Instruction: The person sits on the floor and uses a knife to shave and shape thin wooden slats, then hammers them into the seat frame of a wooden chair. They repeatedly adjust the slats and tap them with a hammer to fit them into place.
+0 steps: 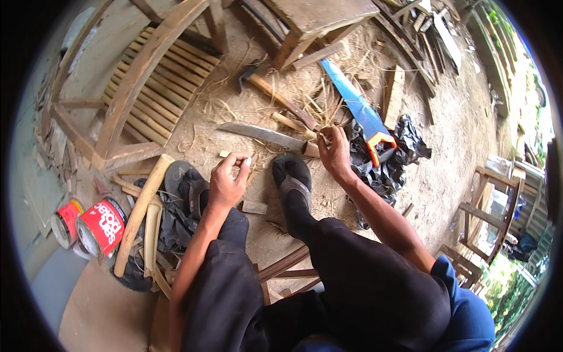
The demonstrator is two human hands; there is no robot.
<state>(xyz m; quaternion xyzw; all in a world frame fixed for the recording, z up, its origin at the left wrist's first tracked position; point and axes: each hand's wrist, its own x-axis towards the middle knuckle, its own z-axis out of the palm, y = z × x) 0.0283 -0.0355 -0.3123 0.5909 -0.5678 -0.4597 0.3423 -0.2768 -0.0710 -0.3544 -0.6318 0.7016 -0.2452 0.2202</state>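
My left hand (227, 183) is closed above my left knee, with a small pale piece (247, 161) pinched at its fingertips, perhaps wood or bamboo. Further right, my right hand (335, 154) is also closed, thumb against fingers; something small and whitish shows there, too small to name. Just left of it a long knife (258, 134) with a wooden handle lies on the ground. Beyond that rests a hammer (275, 97) with a wooden shaft. A blue handsaw (355, 100) with an orange and black handle lies past my right hand.
Black plastic (404, 149) is crumpled under the saw handle. At left stand a wooden frame with bamboo slats (158, 88), red cans (102, 226) and a bamboo pole (143, 214). A wooden stool (322, 17) is at the back, scrap wood (422, 47) at far right, shavings between.
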